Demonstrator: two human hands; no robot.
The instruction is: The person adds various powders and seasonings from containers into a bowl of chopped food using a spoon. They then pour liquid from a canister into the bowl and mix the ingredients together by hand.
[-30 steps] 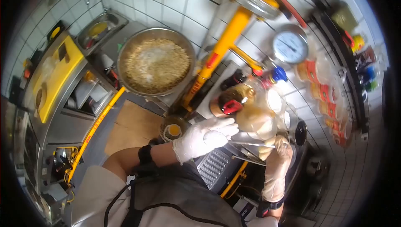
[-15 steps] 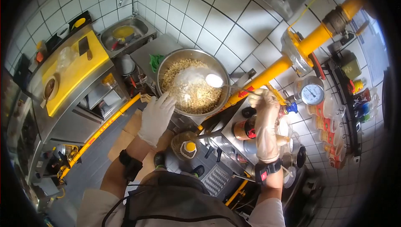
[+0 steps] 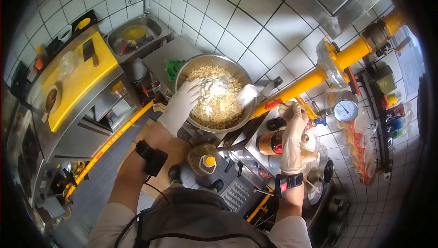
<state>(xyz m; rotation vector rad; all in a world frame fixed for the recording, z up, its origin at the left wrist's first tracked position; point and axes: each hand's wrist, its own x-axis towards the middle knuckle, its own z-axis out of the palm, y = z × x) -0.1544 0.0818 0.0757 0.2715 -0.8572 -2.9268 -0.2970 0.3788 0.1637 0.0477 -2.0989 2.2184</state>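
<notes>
A large steel bowl (image 3: 249, 75) holds a pale, chopped, crumbly mixture (image 3: 219, 113) with a patch of white powder (image 3: 213, 86) on it. My left hand (image 3: 183, 104), in a whitish glove, reaches over the bowl's near left rim. Its fingers are stretched out, with the tips at the mixture beside the powder. My right hand (image 3: 294, 127), also gloved, is closed around the handle of a ladle (image 3: 247, 95). The ladle's pale, shiny head sits by the right inner side of the bowl.
Right of the bowl, a red-labelled jar (image 3: 270, 143) stands among other containers. A yellow pipe (image 3: 301, 83) with a pressure gauge (image 3: 345, 110) runs along the tiled wall. Below is a yellow-capped oil jug (image 3: 203, 160). Leftward are a sink (image 3: 159, 31) and a yellow board (image 3: 77, 86) with a cleaver (image 3: 88, 50).
My left hand has moved from the near rim inward and up over the mixture. The ladle has shifted right toward the bowl's side, and the white powder patch looks smaller.
</notes>
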